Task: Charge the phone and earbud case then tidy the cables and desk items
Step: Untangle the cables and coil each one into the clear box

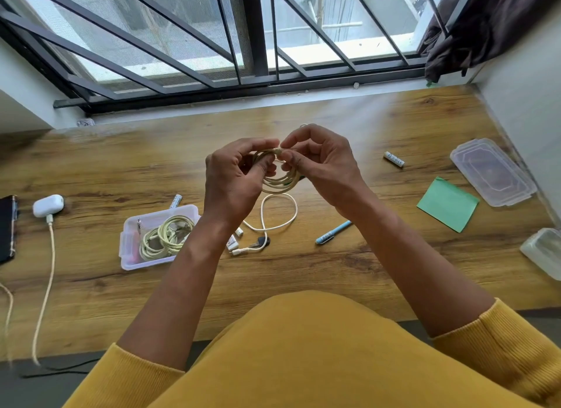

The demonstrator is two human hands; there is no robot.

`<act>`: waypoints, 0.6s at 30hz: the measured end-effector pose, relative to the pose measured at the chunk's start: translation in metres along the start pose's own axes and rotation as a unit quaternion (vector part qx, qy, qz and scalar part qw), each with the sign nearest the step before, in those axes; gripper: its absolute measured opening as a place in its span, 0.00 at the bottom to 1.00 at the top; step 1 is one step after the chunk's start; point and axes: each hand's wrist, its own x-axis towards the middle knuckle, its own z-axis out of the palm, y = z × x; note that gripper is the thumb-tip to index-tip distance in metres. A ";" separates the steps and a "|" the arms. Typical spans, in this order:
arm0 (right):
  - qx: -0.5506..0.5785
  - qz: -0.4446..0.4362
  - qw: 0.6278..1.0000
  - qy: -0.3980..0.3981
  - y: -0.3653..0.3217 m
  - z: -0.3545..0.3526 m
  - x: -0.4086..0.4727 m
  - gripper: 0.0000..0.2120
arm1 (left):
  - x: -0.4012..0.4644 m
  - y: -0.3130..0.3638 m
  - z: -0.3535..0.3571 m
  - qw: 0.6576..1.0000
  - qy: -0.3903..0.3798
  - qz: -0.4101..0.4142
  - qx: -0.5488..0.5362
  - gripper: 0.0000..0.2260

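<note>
hands met at the centre of the wooden desk point(349, 122): the left hand point(232, 177) curled round a coiled cream cable point(280, 180) to keep its loops stacked, while the right hand point(318, 161) pinched the wrapped end, probably securing it. at nine o'clock the earbud case point(48, 205) sat plugged into its charging cable point(45, 286), beside the phone point(6, 228). one open container point(129, 240) at eight o'clock held another coil; one loose white cable point(277, 213), three visible batteries, one blue pen point(332, 233) remained
</note>
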 end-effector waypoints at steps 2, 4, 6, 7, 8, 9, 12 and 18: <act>0.003 -0.004 1.000 0.001 0.000 -0.001 0.000 0.08 | -0.001 -0.001 0.000 1.000 -0.002 0.004 -0.001 0.12; -0.001 -0.013 1.000 0.006 0.000 -0.001 0.000 0.09 | -0.003 -0.001 0.001 1.000 0.001 -0.001 -0.009 0.13; 0.000 -0.023 1.000 0.017 -0.001 0.000 0.000 0.09 | -0.004 -0.001 0.003 1.000 0.010 -0.020 -0.019 0.15; 0.003 -0.025 0.999 0.025 0.000 0.000 -0.001 0.08 | -0.004 -0.001 0.004 0.999 0.016 -0.041 -0.018 0.16; 0.005 -0.026 0.999 0.035 0.000 0.001 -0.001 0.08 | -0.004 0.000 0.006 0.997 0.020 -0.072 -0.016 0.16; 0.004 -0.028 0.999 0.045 0.000 0.002 -0.001 0.07 | -0.005 0.001 0.008 0.994 0.018 -0.110 -0.025 0.17; -0.011 -0.041 0.997 0.069 0.001 0.010 -0.005 0.06 | -0.008 0.004 0.017 0.977 0.018 -0.191 -0.092 0.26; 0.005 -0.019 0.997 0.079 0.002 0.023 -0.013 0.08 | -0.005 0.004 0.023 0.981 0.077 -0.166 -0.058 0.25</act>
